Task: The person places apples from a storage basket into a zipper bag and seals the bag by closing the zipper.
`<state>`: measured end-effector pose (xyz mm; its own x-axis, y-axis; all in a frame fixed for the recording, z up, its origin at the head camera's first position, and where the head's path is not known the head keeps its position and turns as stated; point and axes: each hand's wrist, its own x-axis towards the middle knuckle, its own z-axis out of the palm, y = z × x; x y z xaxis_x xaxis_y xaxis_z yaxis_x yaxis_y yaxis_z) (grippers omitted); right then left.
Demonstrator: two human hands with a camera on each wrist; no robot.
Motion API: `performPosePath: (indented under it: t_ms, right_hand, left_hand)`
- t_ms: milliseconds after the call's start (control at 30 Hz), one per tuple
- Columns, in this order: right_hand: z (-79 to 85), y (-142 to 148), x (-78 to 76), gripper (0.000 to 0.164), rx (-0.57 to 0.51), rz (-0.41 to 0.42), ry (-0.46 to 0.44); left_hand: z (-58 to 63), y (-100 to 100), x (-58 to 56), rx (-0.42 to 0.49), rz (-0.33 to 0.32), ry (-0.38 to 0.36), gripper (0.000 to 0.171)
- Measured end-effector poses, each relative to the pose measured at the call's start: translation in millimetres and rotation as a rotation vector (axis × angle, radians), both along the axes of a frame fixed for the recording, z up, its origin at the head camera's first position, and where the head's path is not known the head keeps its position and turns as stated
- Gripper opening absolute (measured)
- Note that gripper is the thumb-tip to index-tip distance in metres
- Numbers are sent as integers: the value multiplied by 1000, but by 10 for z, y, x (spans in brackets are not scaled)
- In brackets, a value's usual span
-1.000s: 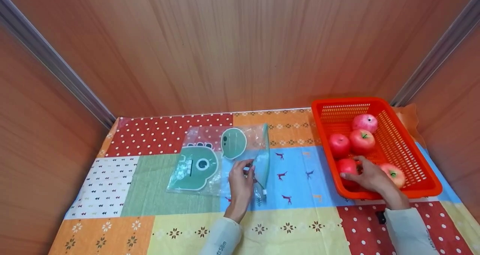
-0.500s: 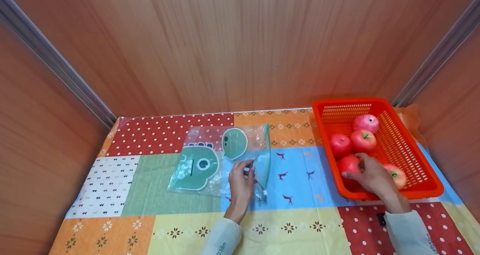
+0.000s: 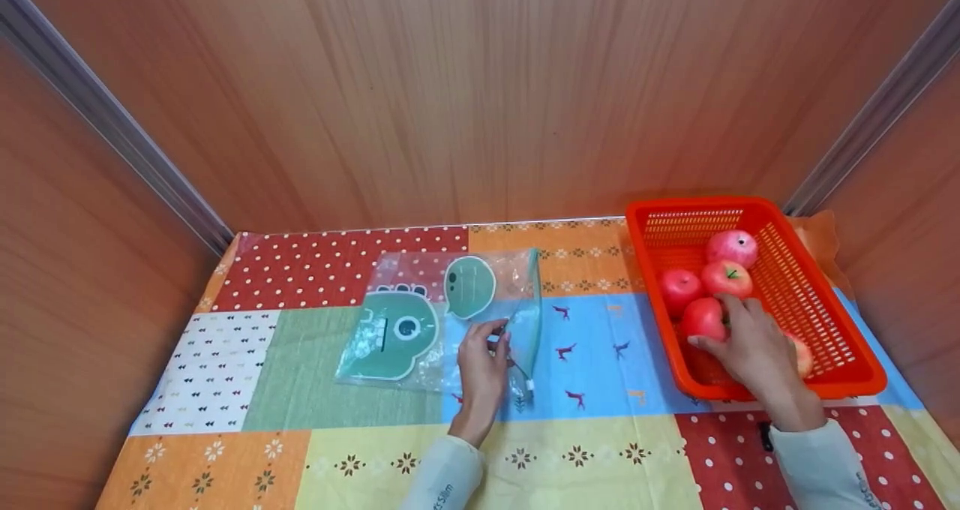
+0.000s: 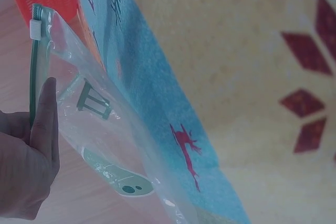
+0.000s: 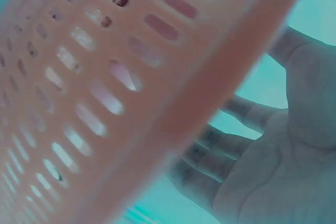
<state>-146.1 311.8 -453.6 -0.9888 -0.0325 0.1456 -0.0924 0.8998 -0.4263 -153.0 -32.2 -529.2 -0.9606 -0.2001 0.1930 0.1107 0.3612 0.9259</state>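
Observation:
A clear zip bag (image 3: 470, 289) with a green dinosaur print lies flat on the patchwork cloth, its green zipper edge (image 3: 535, 307) facing right. My left hand (image 3: 482, 367) pinches the bag beside that edge; in the left wrist view the thumb and fingers of the left hand (image 4: 29, 166) hold the zipper side, with the white slider (image 4: 35, 30) farther along. Inside the orange-red basket (image 3: 840, 388), my right hand (image 3: 757, 349) grips a red apple (image 3: 703, 320) between thumb and fingers. The basket wall (image 5: 173, 108) hides the fingertips in the right wrist view.
Several other apples (image 3: 725, 276) sit in the basket beside the held one, one partly behind the right hand. Wooden panels (image 3: 480, 105) enclose the table at the back and sides. A small black object (image 3: 765, 436) lies by the right sleeve.
My right hand has shifted the red apple slightly up and to the right within the basket, drawing it clear of the near left corner. The left hand and bag stay put.

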Motion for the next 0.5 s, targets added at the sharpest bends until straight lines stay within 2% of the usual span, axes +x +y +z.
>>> performPosePath:
  t_ms: [300, 500]
  right_hand:
    - [77, -103, 3, 79, 58, 20, 98]
    - [139, -186, 4, 81, 98, 11, 121]
  left_hand:
    - [5, -2, 9, -5, -4, 5, 23]
    - [1, -4, 7, -8, -3, 22, 22]
